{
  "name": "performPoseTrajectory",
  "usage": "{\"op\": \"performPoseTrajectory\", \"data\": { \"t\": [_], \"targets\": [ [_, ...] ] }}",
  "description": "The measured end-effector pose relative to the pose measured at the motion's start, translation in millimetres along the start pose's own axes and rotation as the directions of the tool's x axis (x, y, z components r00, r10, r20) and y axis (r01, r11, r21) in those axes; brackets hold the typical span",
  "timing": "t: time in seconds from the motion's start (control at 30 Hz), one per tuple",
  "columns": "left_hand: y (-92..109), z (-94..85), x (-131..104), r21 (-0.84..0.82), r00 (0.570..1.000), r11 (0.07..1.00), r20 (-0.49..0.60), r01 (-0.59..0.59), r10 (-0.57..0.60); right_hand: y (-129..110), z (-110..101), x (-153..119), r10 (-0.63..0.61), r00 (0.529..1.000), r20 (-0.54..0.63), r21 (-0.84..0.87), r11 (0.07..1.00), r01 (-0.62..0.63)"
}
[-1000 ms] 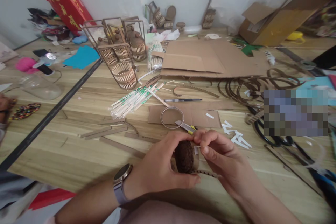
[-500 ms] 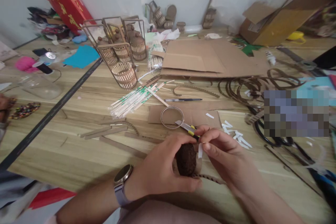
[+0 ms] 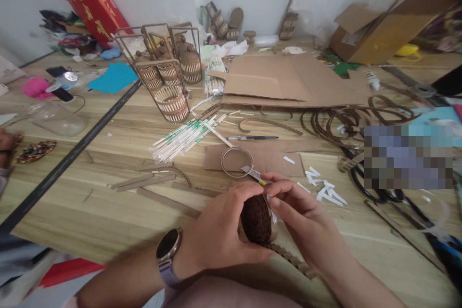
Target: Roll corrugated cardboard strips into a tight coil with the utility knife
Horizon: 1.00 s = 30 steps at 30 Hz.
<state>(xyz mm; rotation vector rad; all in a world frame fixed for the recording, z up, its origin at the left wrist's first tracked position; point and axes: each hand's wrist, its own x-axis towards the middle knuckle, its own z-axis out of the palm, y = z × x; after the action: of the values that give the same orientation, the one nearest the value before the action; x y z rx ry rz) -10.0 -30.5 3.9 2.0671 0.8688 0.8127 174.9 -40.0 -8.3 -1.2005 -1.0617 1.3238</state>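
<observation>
A dark brown round piece (image 3: 256, 219) sits in my left hand (image 3: 218, 226), whose thumb and fingers curve round its rim. My right hand (image 3: 298, 207) is at the piece's right side, fingertips pinching a small white strip (image 3: 273, 211) against it. A corrugated brown strip (image 3: 292, 261) trails from the piece toward the lower right, under my right hand. Just beyond my fingers lies a utility knife (image 3: 254, 173), its handle mostly hidden. The knife's blade end overlaps a thin ring (image 3: 222, 161) on cardboard.
White paper strips (image 3: 327, 190) lie to the right, near coiled brown strips (image 3: 325, 120). Wrapped sticks (image 3: 187, 134), a pen (image 3: 252, 137) and framed woven baskets (image 3: 171, 103) stand or lie beyond my hands. Large cardboard sheets (image 3: 267, 77) are farther back. A person's hand (image 3: 5, 147) shows at far left.
My right hand has moved slightly left, bringing the white strip against the piece. The brown piece has turned to show more of its round face, and more of the corrugated strip shows.
</observation>
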Motion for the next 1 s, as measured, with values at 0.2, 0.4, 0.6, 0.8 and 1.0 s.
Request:
{"op": "performPoseTrajectory", "data": {
  "t": [0.2, 0.4, 0.6, 0.8, 1.0],
  "targets": [
    [-7, 0.8, -1, 0.080, 0.994, 0.992, -0.025, -0.103, 0.105, -4, -1, 0, -0.108, 0.991, 0.080, -0.199, 0.972, 0.122],
    [-13, 3.9, -4, 0.203, 0.979, 0.959, -0.010, -0.197, 0.204, -5, 4, -2, 0.061, 0.994, 0.094, 0.052, 0.996, -0.066],
    [-14, 10.7, -5, 0.202, 0.955, 0.934, 0.090, -0.294, 0.282, -2, 6, -1, 0.145, 0.989, 0.024, 0.055, 0.988, -0.146],
    [-13, 8.3, -3, 0.184, 0.982, 0.965, 0.017, -0.188, 0.189, -3, 1, -3, -0.126, 0.992, 0.029, -0.161, 0.978, 0.129],
    [-7, 1.2, 0, 0.157, 0.994, 0.984, 0.087, -0.082, 0.069, 1, -1, -4, -0.323, 0.939, 0.121, -0.360, 0.867, 0.345]
  ]
}}
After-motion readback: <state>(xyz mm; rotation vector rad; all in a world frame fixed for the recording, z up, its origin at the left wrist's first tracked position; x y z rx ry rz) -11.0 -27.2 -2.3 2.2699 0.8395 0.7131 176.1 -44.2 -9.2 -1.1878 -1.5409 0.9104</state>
